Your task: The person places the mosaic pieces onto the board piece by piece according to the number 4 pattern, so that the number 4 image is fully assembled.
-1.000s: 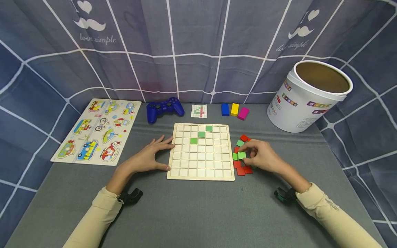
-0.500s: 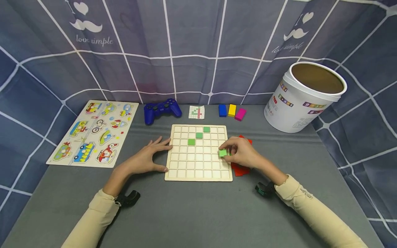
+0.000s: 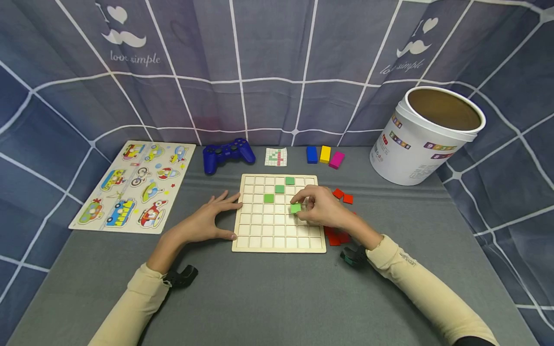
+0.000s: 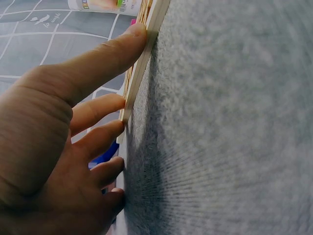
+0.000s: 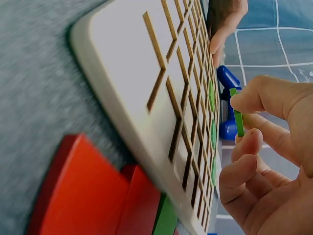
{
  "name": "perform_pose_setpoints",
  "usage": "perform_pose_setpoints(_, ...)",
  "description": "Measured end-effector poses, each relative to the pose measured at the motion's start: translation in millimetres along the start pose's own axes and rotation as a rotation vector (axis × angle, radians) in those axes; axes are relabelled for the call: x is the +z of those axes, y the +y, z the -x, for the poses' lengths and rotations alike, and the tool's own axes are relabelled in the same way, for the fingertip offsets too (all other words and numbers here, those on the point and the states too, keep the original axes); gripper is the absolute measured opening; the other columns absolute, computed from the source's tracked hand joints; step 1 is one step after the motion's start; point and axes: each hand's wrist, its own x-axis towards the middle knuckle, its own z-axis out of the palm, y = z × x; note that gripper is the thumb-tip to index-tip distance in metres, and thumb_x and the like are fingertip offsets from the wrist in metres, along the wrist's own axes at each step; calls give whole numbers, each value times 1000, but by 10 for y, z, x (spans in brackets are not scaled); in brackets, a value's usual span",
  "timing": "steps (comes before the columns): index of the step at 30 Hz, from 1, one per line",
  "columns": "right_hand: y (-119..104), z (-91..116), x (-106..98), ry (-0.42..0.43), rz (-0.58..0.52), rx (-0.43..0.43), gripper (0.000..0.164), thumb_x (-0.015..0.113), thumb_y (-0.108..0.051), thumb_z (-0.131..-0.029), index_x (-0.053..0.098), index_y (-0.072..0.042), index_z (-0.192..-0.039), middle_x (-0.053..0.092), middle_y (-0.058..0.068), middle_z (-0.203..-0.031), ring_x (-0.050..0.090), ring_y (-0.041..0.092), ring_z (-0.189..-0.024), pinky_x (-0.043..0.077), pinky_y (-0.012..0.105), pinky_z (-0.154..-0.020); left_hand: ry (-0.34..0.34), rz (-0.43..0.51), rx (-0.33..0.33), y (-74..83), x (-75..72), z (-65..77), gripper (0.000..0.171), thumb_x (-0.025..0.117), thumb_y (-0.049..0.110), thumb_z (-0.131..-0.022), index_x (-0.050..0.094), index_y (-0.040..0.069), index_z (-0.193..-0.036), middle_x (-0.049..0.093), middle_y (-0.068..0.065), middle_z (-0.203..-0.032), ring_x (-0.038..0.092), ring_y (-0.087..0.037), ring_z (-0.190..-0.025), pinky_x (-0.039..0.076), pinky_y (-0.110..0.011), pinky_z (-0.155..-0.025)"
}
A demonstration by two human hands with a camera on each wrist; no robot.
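Note:
A wooden grid board (image 3: pixel 279 244) lies flat on the grey table, with three green square tiles (image 3: pixel 269 198) set in a diagonal of its cells. My left hand (image 3: pixel 203 218) rests at the board's left side, its fingers spread; in the left wrist view the thumb (image 4: pixel 132 41) touches the board's edge. Over the right part of the board, my right hand (image 3: pixel 322 206) pinches a green tile (image 5: pixel 236 112) between thumb and fingers, held above the surface. Beside the board's right edge lie several loose red tiles (image 3: pixel 333 236), partly hidden under the right hand; the right wrist view also shows a green tile (image 5: pixel 165 218) among them.
Behind the board lie a blue game controller (image 3: pixel 228 154), a small patterned grid card (image 3: pixel 275 156), and blue (image 3: pixel 312 154), yellow (image 3: pixel 325 154) and magenta (image 3: pixel 336 160) blocks. A picture puzzle board (image 3: pixel 134 187) is at left. A white bucket (image 3: pixel 421 144) stands at back right.
My right hand has picked up a green tile from the pile and carried it left over the board. The left hand has stayed at the board's left edge.

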Motion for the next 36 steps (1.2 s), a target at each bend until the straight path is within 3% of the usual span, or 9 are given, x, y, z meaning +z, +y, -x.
perform_pose_setpoints(13, -102, -253, 196, -72, 2, -13, 29, 72, -1, -75, 77, -9, -103, 70, 4, -95, 54, 13, -62, 47, 27, -59, -2, -2, -2, -2, 3, -2, 85, 90, 33, -74, 53, 11, -146, 25, -2, -164, 9, -35, -151, 1, -61, -118)
perform_pose_setpoints(29, -185, -557, 468, -123, 72, -52, 25, 78, -5, -77, 77, -11, -101, 72, -1, -93, 61, 9, -69, 52, 25, -64, 0, 4, -3, 10, -17, -6, 85, 91, 33, -73, 53, 12, -147, 25, -2, -164, 9, -37, -151, 1, -62, -118)
perform_pose_setpoints(36, -229, -643, 558, -135, 99, -61, 24, 79, -5, -76, 77, -9, -99, 71, 0, -92, 63, 14, -81, 52, 26, -71, 5, 3, 0, 1, -5, 9, 86, 91, 33, -73, 53, 12, -146, 25, -2, -164, 9, -37, -151, 1, -62, -118)
